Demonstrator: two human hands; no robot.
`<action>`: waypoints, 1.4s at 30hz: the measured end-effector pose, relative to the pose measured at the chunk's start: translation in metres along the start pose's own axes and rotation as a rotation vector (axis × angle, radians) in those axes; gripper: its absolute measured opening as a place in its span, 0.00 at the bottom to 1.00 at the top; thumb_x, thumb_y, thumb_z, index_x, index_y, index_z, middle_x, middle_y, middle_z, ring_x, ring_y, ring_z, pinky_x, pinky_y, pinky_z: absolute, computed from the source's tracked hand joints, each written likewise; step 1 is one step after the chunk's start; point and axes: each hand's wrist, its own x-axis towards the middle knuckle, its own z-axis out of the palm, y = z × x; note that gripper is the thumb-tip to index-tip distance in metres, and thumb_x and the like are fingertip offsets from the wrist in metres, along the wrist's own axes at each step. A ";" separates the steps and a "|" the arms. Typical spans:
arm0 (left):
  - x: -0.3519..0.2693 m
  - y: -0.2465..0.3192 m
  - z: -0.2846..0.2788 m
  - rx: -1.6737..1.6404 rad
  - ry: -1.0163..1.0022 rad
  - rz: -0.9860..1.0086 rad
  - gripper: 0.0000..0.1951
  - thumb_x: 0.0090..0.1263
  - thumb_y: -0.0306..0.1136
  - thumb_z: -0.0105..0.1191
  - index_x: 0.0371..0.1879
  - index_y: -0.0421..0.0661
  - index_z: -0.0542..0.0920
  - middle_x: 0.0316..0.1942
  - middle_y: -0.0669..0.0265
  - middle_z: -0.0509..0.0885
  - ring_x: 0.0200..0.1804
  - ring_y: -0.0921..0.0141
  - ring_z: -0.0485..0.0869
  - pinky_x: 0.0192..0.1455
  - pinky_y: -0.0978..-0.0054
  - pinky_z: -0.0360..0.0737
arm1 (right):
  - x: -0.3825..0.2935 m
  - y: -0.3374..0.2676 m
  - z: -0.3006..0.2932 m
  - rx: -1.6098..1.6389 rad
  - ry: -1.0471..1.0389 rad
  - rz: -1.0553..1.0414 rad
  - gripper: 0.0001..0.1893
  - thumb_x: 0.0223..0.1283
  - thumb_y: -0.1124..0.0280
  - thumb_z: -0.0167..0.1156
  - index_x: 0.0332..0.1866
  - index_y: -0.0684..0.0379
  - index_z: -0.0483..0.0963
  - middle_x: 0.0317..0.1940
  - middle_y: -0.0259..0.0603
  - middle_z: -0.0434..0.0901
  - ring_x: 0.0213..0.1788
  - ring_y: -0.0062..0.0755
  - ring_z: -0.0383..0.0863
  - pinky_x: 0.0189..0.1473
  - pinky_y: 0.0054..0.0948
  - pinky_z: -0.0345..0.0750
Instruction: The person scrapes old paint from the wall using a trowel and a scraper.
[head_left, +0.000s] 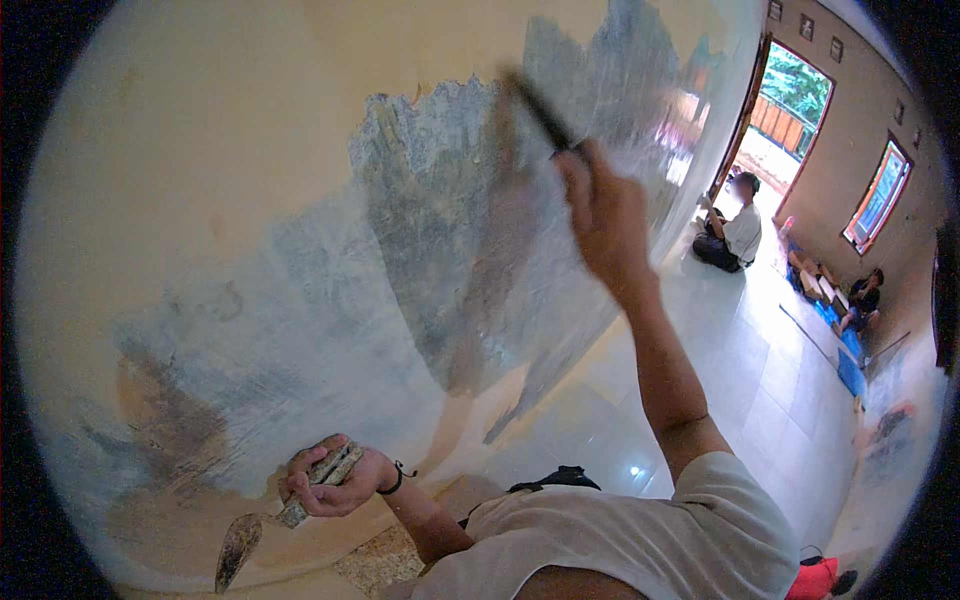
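My right hand (611, 217), arm raised, is shut on the dark handle of a blurred flat tool (536, 105), which looks like a scraper or putty knife. Its far end is at or near the jagged upper edge of a grey patch (442, 165) on the cream wall (225, 97); contact cannot be told. Low at the left, my left hand (330, 476) holds a stained trowel (240, 547) by its crusted handle, with a second crusted, flat piece in the same grip. The trowel's blade points down and away from the fingers, near the wall's foot.
A person (739, 225) sits on the tiled floor (712, 337) beside an open doorway (787, 112). Farther right another person (862, 300) sits by the far wall, near blue sheeting (850, 371) and several boxy items. A red object (814, 577) lies at the lower right.
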 end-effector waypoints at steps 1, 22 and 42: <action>0.000 0.001 0.001 -0.002 0.003 0.000 0.17 0.76 0.37 0.35 0.42 0.34 0.71 0.22 0.55 0.73 0.13 0.71 0.67 0.08 0.78 0.66 | 0.009 0.002 -0.004 0.034 0.055 0.130 0.16 0.71 0.58 0.52 0.42 0.64 0.70 0.21 0.59 0.76 0.26 0.63 0.78 0.29 0.50 0.70; -0.011 -0.004 -0.006 0.121 0.082 -0.050 0.16 0.75 0.36 0.35 0.39 0.34 0.71 0.24 0.56 0.74 0.16 0.69 0.70 0.07 0.78 0.68 | -0.004 -0.015 0.003 -0.003 -0.007 0.140 0.18 0.72 0.57 0.49 0.41 0.65 0.73 0.20 0.54 0.75 0.24 0.54 0.79 0.29 0.42 0.74; -0.004 0.001 0.002 0.025 0.059 -0.082 0.16 0.74 0.34 0.32 0.39 0.33 0.71 0.22 0.53 0.75 0.11 0.70 0.69 0.08 0.77 0.68 | -0.002 0.009 0.011 -0.114 0.131 -0.095 0.18 0.71 0.54 0.50 0.45 0.61 0.72 0.21 0.60 0.77 0.29 0.62 0.80 0.31 0.52 0.73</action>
